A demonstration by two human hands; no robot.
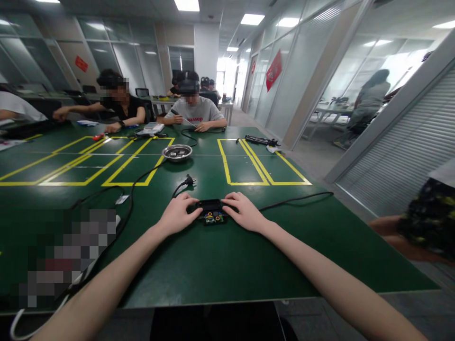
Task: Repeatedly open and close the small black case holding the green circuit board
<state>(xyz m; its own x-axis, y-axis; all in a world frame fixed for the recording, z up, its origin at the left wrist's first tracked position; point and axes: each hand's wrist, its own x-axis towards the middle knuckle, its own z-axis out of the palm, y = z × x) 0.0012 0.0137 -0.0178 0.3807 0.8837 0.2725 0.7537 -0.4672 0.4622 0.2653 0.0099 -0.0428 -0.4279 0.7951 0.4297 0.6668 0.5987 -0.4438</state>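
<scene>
Opened black electronics case (pixel 209 204), its circuit board (pixel 215 218) exposed, was at or just above the green table (pixel 213 270). Left hand (pixel 178 213) and right hand (pixel 245 212) gripped opposite ends, thumbs and bent fingers slightly parted around its edges. Beyond lay a black power plug (pixel 189 180); farther off, a steel bowl (pixel 177 160).

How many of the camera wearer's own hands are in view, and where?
2: the left hand at the left side of the open black case, the right hand at its right side. Neither is hidden.
</scene>
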